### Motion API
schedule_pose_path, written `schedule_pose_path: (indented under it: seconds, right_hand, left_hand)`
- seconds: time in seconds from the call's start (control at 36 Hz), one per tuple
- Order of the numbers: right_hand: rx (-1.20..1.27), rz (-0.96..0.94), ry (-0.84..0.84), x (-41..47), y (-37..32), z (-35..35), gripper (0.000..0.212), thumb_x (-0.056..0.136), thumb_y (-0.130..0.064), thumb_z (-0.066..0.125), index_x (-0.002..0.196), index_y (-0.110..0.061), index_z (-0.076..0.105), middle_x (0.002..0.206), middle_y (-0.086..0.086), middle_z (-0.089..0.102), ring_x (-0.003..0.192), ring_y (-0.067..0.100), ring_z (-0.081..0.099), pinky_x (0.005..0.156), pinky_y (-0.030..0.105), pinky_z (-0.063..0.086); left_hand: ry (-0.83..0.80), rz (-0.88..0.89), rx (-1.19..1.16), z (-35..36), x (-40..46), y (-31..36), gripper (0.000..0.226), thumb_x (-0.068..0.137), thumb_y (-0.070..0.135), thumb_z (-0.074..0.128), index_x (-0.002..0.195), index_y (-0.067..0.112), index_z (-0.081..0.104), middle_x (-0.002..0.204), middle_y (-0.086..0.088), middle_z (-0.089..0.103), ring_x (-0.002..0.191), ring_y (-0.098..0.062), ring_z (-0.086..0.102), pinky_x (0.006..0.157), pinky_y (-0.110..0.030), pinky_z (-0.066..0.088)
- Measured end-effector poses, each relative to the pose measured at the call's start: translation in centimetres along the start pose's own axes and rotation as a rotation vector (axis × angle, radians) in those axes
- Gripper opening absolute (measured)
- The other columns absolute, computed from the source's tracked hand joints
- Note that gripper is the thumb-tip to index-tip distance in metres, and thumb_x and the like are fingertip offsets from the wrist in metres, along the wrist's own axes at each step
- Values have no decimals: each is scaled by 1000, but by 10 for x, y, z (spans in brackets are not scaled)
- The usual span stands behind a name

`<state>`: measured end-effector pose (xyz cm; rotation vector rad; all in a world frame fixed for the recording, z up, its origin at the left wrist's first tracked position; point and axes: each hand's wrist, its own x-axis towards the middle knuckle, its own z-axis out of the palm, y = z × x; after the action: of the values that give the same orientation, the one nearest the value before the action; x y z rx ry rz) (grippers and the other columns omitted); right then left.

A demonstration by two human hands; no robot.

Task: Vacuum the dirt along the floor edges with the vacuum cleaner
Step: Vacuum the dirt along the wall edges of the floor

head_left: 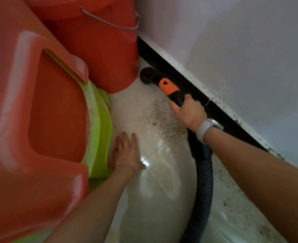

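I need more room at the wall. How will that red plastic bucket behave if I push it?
The red plastic bucket will probably slide easily on the glossy tiled floor. Its narrow base may make it tip. Contents are hidden, so weight is uncertain.

You're looking down at a glossy pale tiled floor (155,190) with thin grout lines and bright glare patches. A white wall (232,50) runs diagonally on the right, its lower edge spotted dark, above a black skirting strip (183,79). At left, stacked stools: red stool (30,120) over green stool (100,134). A red bucket (100,55) with wire handle stands behind them, just beside the skirting.
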<state>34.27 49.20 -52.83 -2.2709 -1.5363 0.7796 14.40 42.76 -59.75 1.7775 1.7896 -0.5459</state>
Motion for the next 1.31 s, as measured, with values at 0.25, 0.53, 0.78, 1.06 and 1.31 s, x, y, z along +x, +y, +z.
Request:
schedule_pose_path:
  seconds: [0.25, 0.53, 0.78, 1.06, 1.31]
  right_hand:
    - [71, 58, 14, 38, -22, 13, 45, 95, -47, 51, 116, -7, 49, 92, 8, 53, 77, 27, 53, 68, 32, 40]
    - [473, 133, -192, 35, -14, 1, 26, 94, -38, 55, 93, -14, 46, 64, 7, 55, 31, 11, 51, 37, 20, 41]
    - [473, 103, -217, -27, 1, 35, 25, 94, -37, 56, 91, -13, 48, 59, 6, 56, 33, 15, 52, 35, 21, 41]
    - [305, -6, -296, -51, -11, 50, 32, 92, -43, 56, 100, -13, 47, 72, 8, 60, 49, 25, 59, 44, 29, 45]
    - [271, -31, -365, -60, -10, 35, 29, 93, -43, 55, 98, -16, 45, 66, 3, 56, 39, 17, 56, 36, 23, 41]
  left_hand:
    - [-71, -6, 31, -3, 9, 7, 126, 71, 34, 83, 152, 21, -14, 157, -13, -24, 145, -40, -14, 117, -48, 16]
    - [-41, 11, 96, -5, 9, 5, 129, 67, 43, 83, 152, 21, -11, 159, -13, -17, 146, -41, -5, 115, -46, 25]
    - [-33, 17, 56, -6, 7, 1, 126, 68, 44, 82, 152, 26, -10, 159, -7, -19, 147, -36, -8, 117, -43, 22]
    - [-11, 26, -33, -1, 4, -9, 123, 69, 46, 80, 152, 29, -8, 159, -2, -21, 147, -27, -14, 118, -39, 13]
    - [44, -40, -123, 8, -3, -7, 116, 74, 45, 77, 153, 21, -5, 161, -4, -15, 148, -27, -12, 120, -42, 6]
